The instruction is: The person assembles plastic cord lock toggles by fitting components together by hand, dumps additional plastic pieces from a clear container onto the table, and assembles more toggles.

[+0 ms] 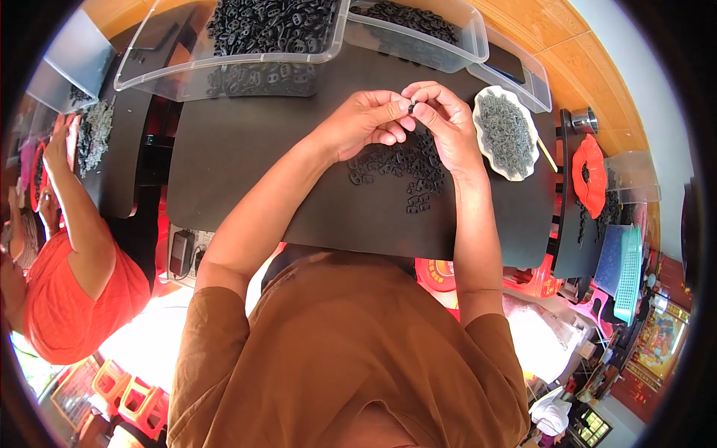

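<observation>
Both hands meet above the middle of the black mat (246, 149). Left hand (366, 119) and right hand (441, 123) are each pinched narrow on one small black part (411, 107) between their fingertips, held clear of the mat.

Just below the hands: loose pile of the same black parts (399, 168), spread toward the mat's near edge. Right of the hands, near the mat's right edge: white scalloped dish (506, 134) full of small dark pieces. Along the far edge: clear bins (261, 37) of black parts.

My read: keep the pinch on the part's edges, work directly over the pile so a slip lands on the mat, not the floor.
</observation>
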Action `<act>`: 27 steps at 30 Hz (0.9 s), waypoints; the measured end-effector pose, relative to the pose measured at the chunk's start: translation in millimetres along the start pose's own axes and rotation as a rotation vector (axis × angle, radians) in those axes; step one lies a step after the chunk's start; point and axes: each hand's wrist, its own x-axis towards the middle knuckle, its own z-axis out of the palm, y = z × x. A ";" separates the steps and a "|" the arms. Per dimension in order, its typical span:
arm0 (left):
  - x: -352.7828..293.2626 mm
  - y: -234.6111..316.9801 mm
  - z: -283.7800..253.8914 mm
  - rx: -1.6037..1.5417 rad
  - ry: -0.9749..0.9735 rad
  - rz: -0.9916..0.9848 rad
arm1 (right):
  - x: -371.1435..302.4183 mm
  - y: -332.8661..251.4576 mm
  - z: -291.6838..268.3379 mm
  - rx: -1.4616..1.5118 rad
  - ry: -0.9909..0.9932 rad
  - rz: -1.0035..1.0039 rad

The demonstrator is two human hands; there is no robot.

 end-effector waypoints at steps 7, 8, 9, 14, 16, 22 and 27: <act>2.2 4.9 -5.6 0.407 0.216 0.308 | -2.8 -4.6 -7.2 -0.186 0.091 0.166; 2.6 6.0 -3.4 0.427 0.239 0.374 | -3.1 -4.5 -7.4 -0.214 0.063 0.200; 2.7 6.2 -2.3 0.428 0.240 0.372 | -3.5 -4.0 -6.9 -0.212 0.063 0.201; 2.0 7.6 0.4 0.522 0.250 0.328 | -3.4 -4.0 -3.4 -0.212 0.043 0.231; 2.5 6.0 -1.7 0.530 0.251 0.325 | -2.9 -4.1 -1.5 -0.201 0.038 0.230; 4.7 3.9 0.1 0.519 0.263 0.332 | -3.7 1.5 0.1 -0.088 0.047 0.211; 8.0 2.6 0.1 0.451 0.279 0.348 | -3.3 6.7 4.5 -0.017 0.111 0.173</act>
